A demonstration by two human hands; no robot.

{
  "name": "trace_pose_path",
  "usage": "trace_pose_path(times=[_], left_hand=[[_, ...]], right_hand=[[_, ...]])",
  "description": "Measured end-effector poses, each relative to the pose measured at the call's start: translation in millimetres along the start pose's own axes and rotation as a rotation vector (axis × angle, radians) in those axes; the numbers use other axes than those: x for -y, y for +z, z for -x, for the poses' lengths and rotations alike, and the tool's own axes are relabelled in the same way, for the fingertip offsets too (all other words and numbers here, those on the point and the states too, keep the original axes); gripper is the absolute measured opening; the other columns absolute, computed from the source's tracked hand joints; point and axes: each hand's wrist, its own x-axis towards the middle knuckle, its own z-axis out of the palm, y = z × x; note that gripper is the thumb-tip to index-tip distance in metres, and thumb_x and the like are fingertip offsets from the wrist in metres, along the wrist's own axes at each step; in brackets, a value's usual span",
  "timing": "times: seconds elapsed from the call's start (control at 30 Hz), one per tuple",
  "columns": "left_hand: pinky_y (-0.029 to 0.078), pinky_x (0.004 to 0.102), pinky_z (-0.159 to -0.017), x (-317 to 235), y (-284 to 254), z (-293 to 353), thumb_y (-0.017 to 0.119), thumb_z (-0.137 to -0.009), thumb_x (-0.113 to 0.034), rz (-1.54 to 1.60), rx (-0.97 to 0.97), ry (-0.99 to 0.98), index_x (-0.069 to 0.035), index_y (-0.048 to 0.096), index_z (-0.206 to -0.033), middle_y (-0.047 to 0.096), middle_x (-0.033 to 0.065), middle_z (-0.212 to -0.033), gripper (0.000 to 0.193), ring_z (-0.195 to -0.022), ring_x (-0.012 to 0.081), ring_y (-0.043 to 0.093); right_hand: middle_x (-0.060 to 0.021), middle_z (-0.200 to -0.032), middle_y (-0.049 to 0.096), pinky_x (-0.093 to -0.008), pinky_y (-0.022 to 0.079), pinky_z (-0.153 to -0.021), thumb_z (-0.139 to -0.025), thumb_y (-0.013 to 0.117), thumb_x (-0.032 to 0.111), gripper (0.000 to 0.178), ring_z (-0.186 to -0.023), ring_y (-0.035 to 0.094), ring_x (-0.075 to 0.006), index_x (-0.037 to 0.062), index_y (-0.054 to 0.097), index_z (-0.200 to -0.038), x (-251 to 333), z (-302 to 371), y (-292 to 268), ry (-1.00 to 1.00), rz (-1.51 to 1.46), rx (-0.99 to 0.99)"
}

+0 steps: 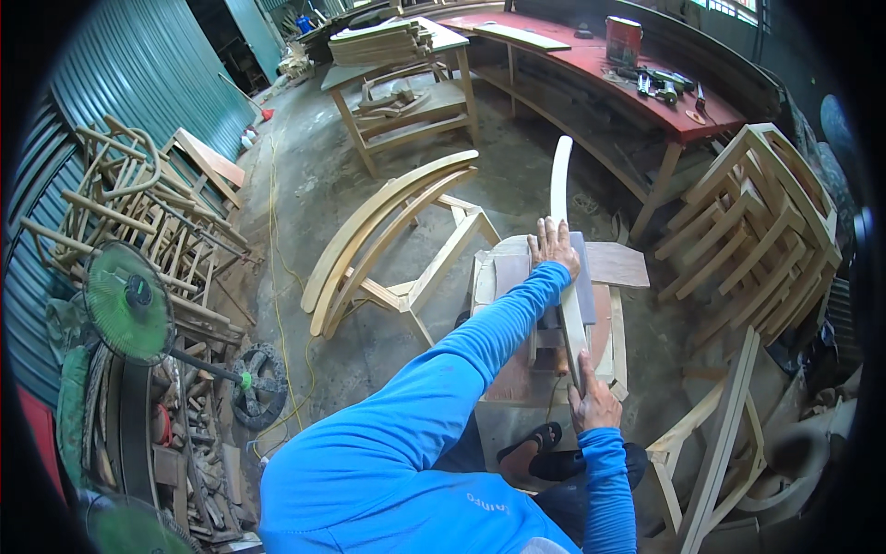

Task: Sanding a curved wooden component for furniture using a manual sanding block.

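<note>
A long, slightly curved wooden slat lies lengthwise over a small wooden work stand. My left hand rests flat on the slat's middle, with its fingers stretched toward the far end. At the near end, my right hand is closed around the slat, with one finger along it. Beneath the slat, a grey flat-topped piece shows on both sides. A thin brown board sticks out to the right of the stand. The slat hides part of what lies under it.
To the left, curved slats rest on a wooden frame. A stack of wooden frames stands at right. Behind are a red bench with tools and a table of slats. A green fan stands left; a yellow cord crosses the floor.
</note>
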Motion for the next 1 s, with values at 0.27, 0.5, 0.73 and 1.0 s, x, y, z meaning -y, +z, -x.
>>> trace_pose_path(times=[0.27,0.5,0.73,1.0], left_hand=[[0.003,0.0652,-0.124,-17,20,141,0.058,-0.09,-0.03,-0.025,-0.055,-0.001,-0.01,0.026,-0.162,0.017,0.0213,-0.169,0.082,-0.159,0.0393,0.004],[0.006,0.0678,-0.123,-1,29,172,0.059,-0.088,-0.028,-0.103,-0.269,0.05,-0.01,0.032,-0.161,0.025,0.0218,-0.166,0.079,-0.158,0.04,0.011],[0.004,0.0652,-0.124,-10,24,96,0.053,-0.092,-0.031,-0.048,-0.137,0.072,-0.008,0.033,-0.16,0.027,0.0206,-0.166,0.074,-0.158,0.037,0.013],[0.006,0.0636,-0.125,1,19,-5,0.05,-0.095,-0.031,-0.079,-0.105,0.084,-0.009,0.031,-0.161,0.027,0.0192,-0.167,0.072,-0.158,0.0351,0.015]], right_hand=[[-0.0169,-0.089,0.059,-0.0536,0.054,-0.066,-0.083,0.074,0.02,0.086,-0.077,0.066,-0.0423,0.0281,0.036,-0.159,-57,137,12,-0.122,-0.151,-0.048],[-0.0147,-0.094,0.063,-0.047,0.056,-0.068,-0.075,0.078,0.013,0.087,-0.08,0.067,-0.0381,0.0171,0.044,-0.155,-105,254,2,-0.172,-0.184,-0.048],[-0.0155,-0.105,0.066,-0.0425,0.057,-0.076,-0.075,0.082,0.015,0.079,-0.089,0.068,-0.0357,0.0066,0.051,-0.147,-95,232,-13,-0.175,-0.213,-0.108],[-0.0134,-0.119,0.065,-0.0431,0.05,-0.092,-0.072,0.085,0.022,0.065,-0.106,0.063,-0.0328,0.0075,0.064,-0.133,-75,165,2,-0.156,-0.152,-0.333]])
